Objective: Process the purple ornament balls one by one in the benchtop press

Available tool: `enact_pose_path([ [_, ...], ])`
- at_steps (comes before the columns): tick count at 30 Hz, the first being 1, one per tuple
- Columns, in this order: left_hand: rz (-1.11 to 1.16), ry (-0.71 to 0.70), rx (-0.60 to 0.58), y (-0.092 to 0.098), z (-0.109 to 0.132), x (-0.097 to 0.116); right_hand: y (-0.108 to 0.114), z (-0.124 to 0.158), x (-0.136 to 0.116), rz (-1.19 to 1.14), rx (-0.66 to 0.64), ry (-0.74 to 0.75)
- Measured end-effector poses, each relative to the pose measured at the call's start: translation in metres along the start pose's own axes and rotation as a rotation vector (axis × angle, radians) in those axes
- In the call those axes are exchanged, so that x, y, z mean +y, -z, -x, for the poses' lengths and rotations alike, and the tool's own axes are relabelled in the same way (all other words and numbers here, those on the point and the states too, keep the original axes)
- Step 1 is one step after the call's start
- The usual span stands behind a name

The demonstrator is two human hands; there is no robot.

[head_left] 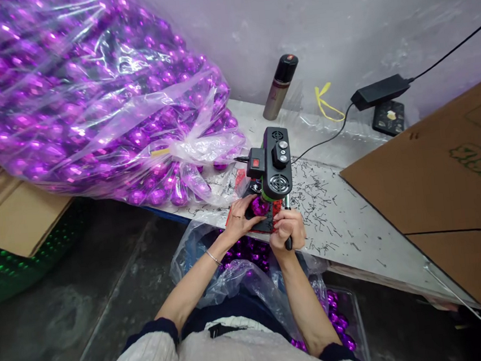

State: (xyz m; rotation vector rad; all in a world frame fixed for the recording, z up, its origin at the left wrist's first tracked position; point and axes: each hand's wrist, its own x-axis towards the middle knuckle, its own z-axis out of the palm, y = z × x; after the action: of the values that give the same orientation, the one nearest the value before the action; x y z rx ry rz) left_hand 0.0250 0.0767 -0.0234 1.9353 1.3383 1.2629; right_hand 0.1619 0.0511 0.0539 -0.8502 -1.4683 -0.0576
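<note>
My left hand [243, 219] is closed on a shiny purple ball [260, 206], thumb and fingers on its sides. The ball sits under the head of a small black bench machine [277, 163] with round vents, knobs and a red switch. On the machine's right, my right hand [286, 230] is wrapped round its black lever handle [288, 243]. The machine's black base [265, 224] rests on a red mat at the table's front edge. Where the ball meets the machine is hidden from above.
A big clear bag of purple balls [88, 98] fills the left. Behind stand a dark-capped bottle [280, 86] and a power adapter [380, 91]. Short dark bits litter the white table [356, 237]. A cardboard box [445, 183] blocks the right. An open bag of purple balls [247, 253] lies below my hands.
</note>
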Motion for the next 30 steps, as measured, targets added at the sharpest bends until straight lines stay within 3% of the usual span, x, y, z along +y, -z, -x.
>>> enact_pose_path([
  [14,0.005,0.020,-0.014,0.002,-0.002,0.004,0.001,0.005,0.008,0.044,-0.012,0.023],
  [20,0.001,0.012,-0.001,0.002,0.000,0.003,0.000,0.007,0.013,0.023,-0.073,0.182],
  [27,0.003,-0.047,0.023,0.001,0.001,0.005,0.011,-0.032,-0.023,-0.020,-0.078,-0.118],
  [30,-0.048,-0.126,0.058,0.008,0.020,0.014,0.015,-0.051,-0.034,-0.024,-0.085,-0.177],
])
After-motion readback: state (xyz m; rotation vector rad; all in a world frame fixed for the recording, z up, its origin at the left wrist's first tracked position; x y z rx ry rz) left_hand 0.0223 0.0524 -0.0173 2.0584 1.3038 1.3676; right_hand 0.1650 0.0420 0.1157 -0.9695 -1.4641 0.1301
